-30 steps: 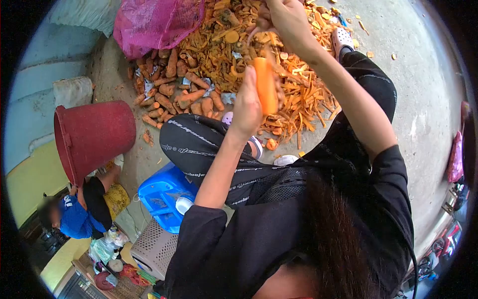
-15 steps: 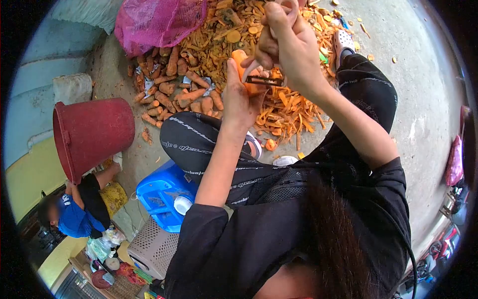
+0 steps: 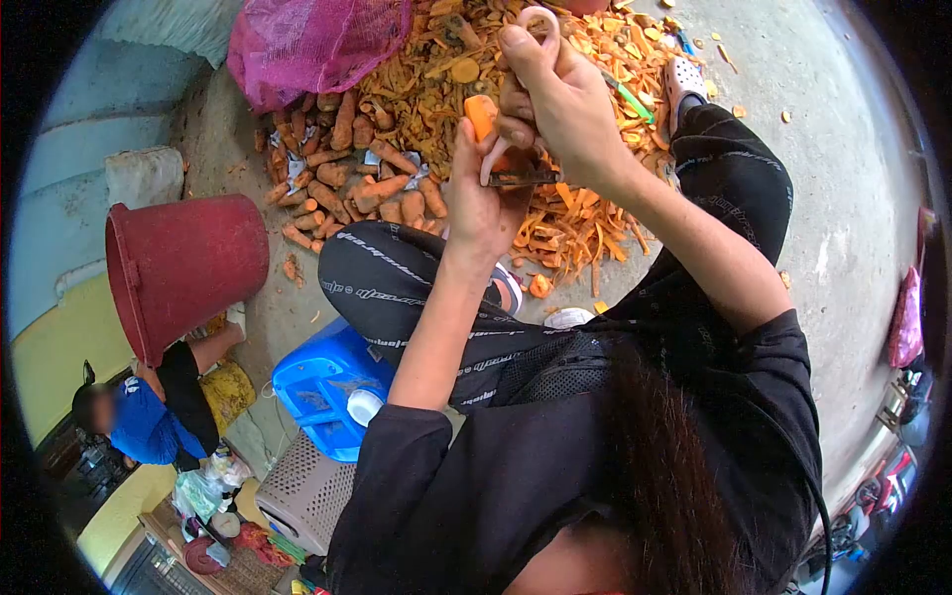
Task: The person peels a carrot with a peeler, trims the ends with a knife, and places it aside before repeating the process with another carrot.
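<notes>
My left hand (image 3: 483, 203) is wrapped round a carrot (image 3: 481, 116), whose bright orange end sticks up past the fingers. In my right hand (image 3: 565, 104) is a pale-handled peeler (image 3: 538, 22), gripped with the fingers closed and its looped end showing above the fist. The peeler's dark blade lies across the lower part of the carrot, close to my left palm. Orange peelings (image 3: 575, 223) are heaped on the floor beneath both hands. Unpeeled carrots (image 3: 342, 183) lie in a pile to the left.
A pink mesh bag (image 3: 317, 45) lies behind the carrots. On the left is a tilted red bucket (image 3: 193, 263), with a blue jug (image 3: 327, 387) by my knee and a grey perforated crate (image 3: 312, 486) behind it. Another person (image 3: 159, 421) sits at far left.
My right hand has shifted slightly down with the peeler, and its blade sits lower, closer to my left palm. A green-handled tool among the peelings is now more exposed.
</notes>
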`<state>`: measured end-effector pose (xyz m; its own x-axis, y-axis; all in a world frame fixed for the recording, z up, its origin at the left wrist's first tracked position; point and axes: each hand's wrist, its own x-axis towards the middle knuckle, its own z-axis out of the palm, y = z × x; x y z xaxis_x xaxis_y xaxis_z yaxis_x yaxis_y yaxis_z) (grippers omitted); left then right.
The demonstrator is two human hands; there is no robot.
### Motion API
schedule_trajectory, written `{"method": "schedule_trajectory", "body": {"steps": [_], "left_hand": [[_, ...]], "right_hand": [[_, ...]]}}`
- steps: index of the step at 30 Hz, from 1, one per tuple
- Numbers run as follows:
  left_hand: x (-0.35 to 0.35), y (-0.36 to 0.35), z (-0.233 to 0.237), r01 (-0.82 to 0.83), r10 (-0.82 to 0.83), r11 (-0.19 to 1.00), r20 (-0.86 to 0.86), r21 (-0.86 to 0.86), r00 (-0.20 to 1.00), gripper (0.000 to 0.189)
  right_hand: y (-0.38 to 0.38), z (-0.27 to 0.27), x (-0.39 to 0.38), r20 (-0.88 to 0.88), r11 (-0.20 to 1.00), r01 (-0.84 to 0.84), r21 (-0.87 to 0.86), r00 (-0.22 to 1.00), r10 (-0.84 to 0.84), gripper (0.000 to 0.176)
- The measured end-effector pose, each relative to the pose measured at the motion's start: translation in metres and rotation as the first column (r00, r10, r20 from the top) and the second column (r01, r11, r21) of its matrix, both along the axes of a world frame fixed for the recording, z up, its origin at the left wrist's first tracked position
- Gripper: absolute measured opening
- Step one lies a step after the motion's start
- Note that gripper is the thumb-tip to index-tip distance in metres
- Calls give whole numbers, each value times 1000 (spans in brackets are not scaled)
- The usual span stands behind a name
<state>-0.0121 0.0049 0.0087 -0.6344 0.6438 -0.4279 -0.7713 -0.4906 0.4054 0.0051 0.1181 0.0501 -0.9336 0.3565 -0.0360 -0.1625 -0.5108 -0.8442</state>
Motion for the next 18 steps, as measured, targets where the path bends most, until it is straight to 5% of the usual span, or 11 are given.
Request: {"method": "schedule_trajectory", "body": {"steps": [2,6,9,12,16,18], "left_hand": [[1,-1,-3,-2,2,1000,3,27,1000,39],[9,-1,2,105,-101,994,-157,21,983,42],[12,5,6,158,-168,986,-239,-60,956,44],[14,2,-7,189,-206,977,-209,-99,956,41],[15,8,3,286,-262,954,-212,88,941,41],[11,2,3,217,-231,972,-189,-93,954,39]], "right_hand": [[6,-10,-7,17,995,-31,-90,999,33,27],[19,15,-13,8,998,54,25,998,-54,17],[33,12,-17,143,896,76,437,978,-153,21],[38,10,-26,44,994,102,42,994,-104,22],[71,-34,-63,-300,678,480,556,877,-374,20],[69,-31,-59,-361,396,538,744,823,-439,18]]}}
